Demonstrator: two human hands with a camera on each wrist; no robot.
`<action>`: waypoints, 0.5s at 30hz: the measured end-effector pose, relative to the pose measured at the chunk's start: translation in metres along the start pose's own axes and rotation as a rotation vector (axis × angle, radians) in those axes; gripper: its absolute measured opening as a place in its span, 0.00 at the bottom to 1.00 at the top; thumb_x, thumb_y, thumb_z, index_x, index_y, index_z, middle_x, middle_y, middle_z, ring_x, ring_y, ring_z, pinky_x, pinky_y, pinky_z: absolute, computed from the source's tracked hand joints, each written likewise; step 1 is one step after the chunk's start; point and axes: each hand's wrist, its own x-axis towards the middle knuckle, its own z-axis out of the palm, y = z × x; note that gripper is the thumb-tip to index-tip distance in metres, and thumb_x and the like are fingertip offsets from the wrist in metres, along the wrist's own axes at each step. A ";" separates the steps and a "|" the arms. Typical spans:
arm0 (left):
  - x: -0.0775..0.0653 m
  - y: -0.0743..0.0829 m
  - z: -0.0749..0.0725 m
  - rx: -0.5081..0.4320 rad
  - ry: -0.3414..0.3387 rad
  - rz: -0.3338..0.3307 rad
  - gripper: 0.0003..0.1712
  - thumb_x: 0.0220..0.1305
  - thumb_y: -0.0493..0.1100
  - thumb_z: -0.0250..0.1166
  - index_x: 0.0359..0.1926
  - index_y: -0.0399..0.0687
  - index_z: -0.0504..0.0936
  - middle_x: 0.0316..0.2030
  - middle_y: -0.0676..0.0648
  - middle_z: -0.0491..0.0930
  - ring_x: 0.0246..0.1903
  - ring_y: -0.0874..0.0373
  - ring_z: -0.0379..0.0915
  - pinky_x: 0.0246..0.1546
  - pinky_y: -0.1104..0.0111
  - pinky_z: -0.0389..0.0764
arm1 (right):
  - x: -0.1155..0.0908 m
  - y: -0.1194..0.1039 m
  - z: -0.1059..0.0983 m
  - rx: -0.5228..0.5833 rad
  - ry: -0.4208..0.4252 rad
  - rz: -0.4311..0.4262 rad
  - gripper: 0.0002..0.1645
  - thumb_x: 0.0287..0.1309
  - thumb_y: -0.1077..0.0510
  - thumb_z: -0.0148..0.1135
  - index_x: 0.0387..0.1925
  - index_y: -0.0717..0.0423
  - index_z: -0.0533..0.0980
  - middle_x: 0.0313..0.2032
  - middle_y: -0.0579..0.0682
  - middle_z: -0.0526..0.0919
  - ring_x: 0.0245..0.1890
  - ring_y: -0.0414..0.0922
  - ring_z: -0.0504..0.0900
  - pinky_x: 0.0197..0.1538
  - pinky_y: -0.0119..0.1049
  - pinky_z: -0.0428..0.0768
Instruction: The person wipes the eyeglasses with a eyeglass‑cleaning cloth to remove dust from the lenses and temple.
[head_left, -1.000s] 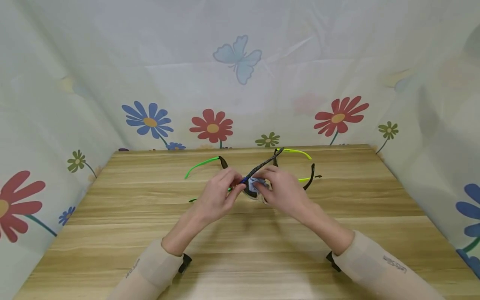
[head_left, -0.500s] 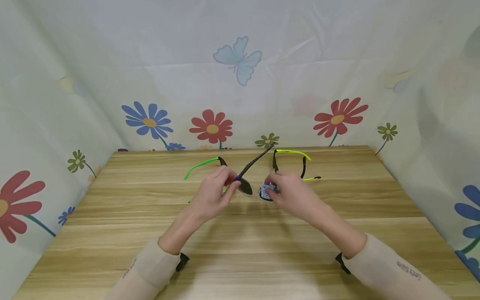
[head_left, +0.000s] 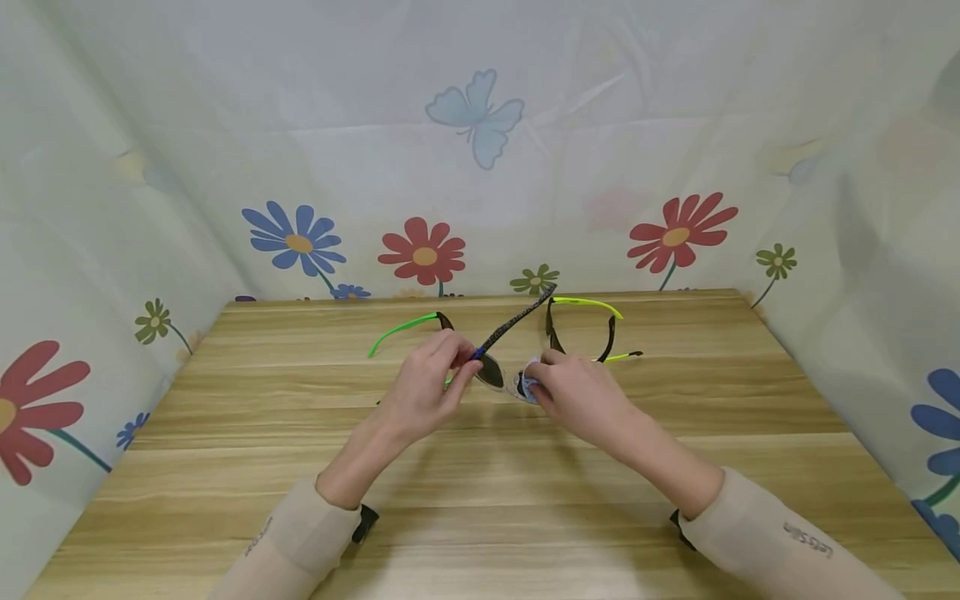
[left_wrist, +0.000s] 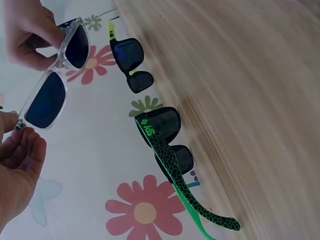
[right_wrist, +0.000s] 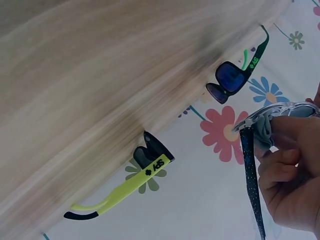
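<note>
Sunglasses with a clear front frame (left_wrist: 61, 61), dark lenses and black speckled temples (head_left: 517, 321) are held above the table. My left hand (head_left: 427, 379) pinches them at one hinge, where a bit of blue shows. My right hand (head_left: 581, 392) pinches a small light-blue cloth (head_left: 529, 385) against the other lens, fingers bent around that side of the frame. In the right wrist view the bunched cloth (right_wrist: 263, 131) lies between fingers and frame. The lens nearer my left hand is uncovered in the left wrist view.
On the wooden table (head_left: 480, 500), black sunglasses with green temples (head_left: 405, 323) lie behind my left hand. A black pair with yellow temples (head_left: 588, 304) sits behind my right hand. A flowered curtain (head_left: 480, 192) encloses the back and sides.
My right hand has moved the cloth from the lens by my left hand to the far lens. The sunglasses have shifted slightly left with my left hand, which keeps its grip.
</note>
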 end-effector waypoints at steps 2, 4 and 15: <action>0.000 0.000 0.000 0.005 -0.001 0.001 0.05 0.70 0.34 0.68 0.40 0.38 0.79 0.34 0.47 0.77 0.33 0.53 0.75 0.32 0.67 0.79 | -0.001 0.000 0.001 -0.042 0.013 -0.004 0.04 0.61 0.62 0.72 0.32 0.54 0.83 0.27 0.46 0.74 0.16 0.41 0.70 0.17 0.34 0.69; 0.000 0.000 -0.001 0.013 -0.001 0.004 0.05 0.69 0.34 0.68 0.40 0.38 0.79 0.34 0.47 0.77 0.32 0.53 0.74 0.32 0.68 0.77 | -0.001 0.001 0.002 -0.075 0.017 -0.001 0.07 0.60 0.63 0.73 0.29 0.54 0.81 0.27 0.48 0.74 0.16 0.42 0.70 0.16 0.34 0.68; -0.001 0.000 0.000 0.019 -0.012 0.023 0.05 0.69 0.34 0.67 0.41 0.39 0.78 0.34 0.48 0.76 0.31 0.52 0.72 0.30 0.69 0.75 | 0.000 -0.003 0.003 0.002 -0.007 0.056 0.07 0.60 0.59 0.74 0.31 0.54 0.82 0.28 0.44 0.78 0.19 0.40 0.73 0.18 0.35 0.71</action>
